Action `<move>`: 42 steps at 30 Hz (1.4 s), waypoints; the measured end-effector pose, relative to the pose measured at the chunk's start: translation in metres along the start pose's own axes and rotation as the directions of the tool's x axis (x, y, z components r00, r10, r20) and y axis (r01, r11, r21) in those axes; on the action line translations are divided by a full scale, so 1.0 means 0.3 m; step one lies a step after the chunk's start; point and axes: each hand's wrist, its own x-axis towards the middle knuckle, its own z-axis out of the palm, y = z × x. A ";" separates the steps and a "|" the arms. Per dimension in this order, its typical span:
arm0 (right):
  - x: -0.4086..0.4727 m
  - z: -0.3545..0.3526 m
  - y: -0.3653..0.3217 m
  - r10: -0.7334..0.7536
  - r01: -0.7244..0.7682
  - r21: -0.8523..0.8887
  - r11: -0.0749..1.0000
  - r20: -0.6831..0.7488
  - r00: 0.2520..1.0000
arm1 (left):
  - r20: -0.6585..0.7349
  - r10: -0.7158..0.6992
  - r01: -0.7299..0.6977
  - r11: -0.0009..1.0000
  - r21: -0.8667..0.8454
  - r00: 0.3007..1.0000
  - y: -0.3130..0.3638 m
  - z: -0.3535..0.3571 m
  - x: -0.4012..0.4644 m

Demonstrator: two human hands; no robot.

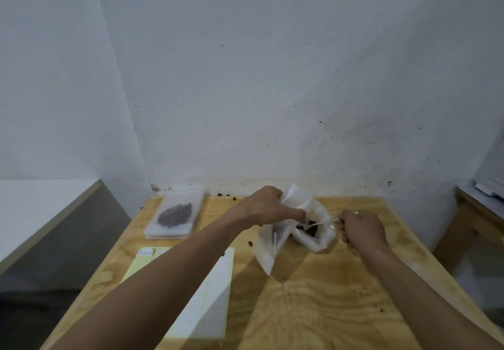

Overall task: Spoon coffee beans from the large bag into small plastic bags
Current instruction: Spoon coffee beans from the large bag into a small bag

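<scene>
A pale, blotchy plaster wall (272,77) rises behind a bare plywood table (313,308) that fills the lower view. Below the left forearm lies a yellow-edged sheet of paper (218,289). Out past the left hand (266,206), to its far left near the wall, sits a stack of flat clear plastic bags (174,220), the top one showing a dark patch of coffee beans (174,214). Between the two hands stands the crumpled translucent large bag (297,229), its mouth gaping and dark beans visible inside. The left hand is closed on the bag's upper rim, pinching it up and back. The right hand (360,229) is curled tight at the bag's right edge around a thin, pale handle, apparently a clear plastic spoon (321,223) reaching into the opening; its bowl is too blurred to make out. A few stray beans (249,243) dot the wood just beside the bag.

The scoop probably goes best with the rim held taut and high, so the mouth stays wide, and with the spoon lifted level and only modestly loaded, since the strays suggest beans roll off easily.
</scene>
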 end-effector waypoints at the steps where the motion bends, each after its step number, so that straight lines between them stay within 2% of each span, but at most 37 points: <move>1: 0.000 0.001 0.003 0.054 -0.055 0.049 0.997 0.024 0.998 | -0.002 -0.025 0.025 1.000 0.018 1.000 -0.010 -0.009 0.004; 5: 0.010 -0.011 -0.025 0.065 -0.071 0.128 0.989 0.045 0.997 | -0.026 -0.078 0.080 0.995 0.066 0.997 -0.069 -0.057 -0.011; 11: 0.056 -0.046 -0.146 -0.008 -0.002 0.169 0.986 0.058 0.998 | -0.142 0.007 -0.002 0.999 0.036 0.990 -0.096 -0.107 -0.059; 17: 0.069 -0.075 -0.255 -0.096 0.083 0.213 0.973 0.050 0.994 | -0.180 0.020 0.012 0.985 0.175 0.984 -0.116 -0.137 -0.083; 20: 0.036 -0.065 -0.313 -0.196 0.180 0.200 0.963 0.066 0.978 | -0.168 0.033 0.001 0.980 0.201 0.985 -0.123 -0.125 -0.085; 23: -0.026 -0.045 -0.355 -0.344 0.335 0.107 0.936 0.083 0.935 | -0.156 0.035 -0.003 0.980 0.199 0.987 -0.120 -0.105 -0.082; 26: -0.084 -0.036 -0.382 -0.498 0.500 0.003 0.866 0.099 0.861 | -0.143 0.039 -0.007 0.975 0.221 0.989 -0.111 -0.093 -0.079; 30: -0.094 -0.053 -0.393 -0.626 0.629 -0.124 0.767 0.070 0.777 | -0.112 0.029 -0.013 0.990 0.143 0.993 -0.098 -0.093 -0.077; 34: -0.057 -0.087 -0.349 -0.656 0.629 -0.293 0.720 0.008 0.755 | -0.026 -0.020 0.019 0.999 -0.047 0.999 -0.100 -0.089 -0.072; 38: -0.061 -0.079 -0.259 -0.625 0.581 -0.412 0.702 0.035 0.780 | 0.014 -0.109 0.110 0.992 -0.061 0.994 -0.088 -0.067 -0.061; 42: -0.060 -0.049 -0.159 -0.593 0.537 -0.531 0.655 0.078 0.801 | 0.041 -0.125 0.127 0.989 -0.069 0.991 -0.071 -0.028 -0.045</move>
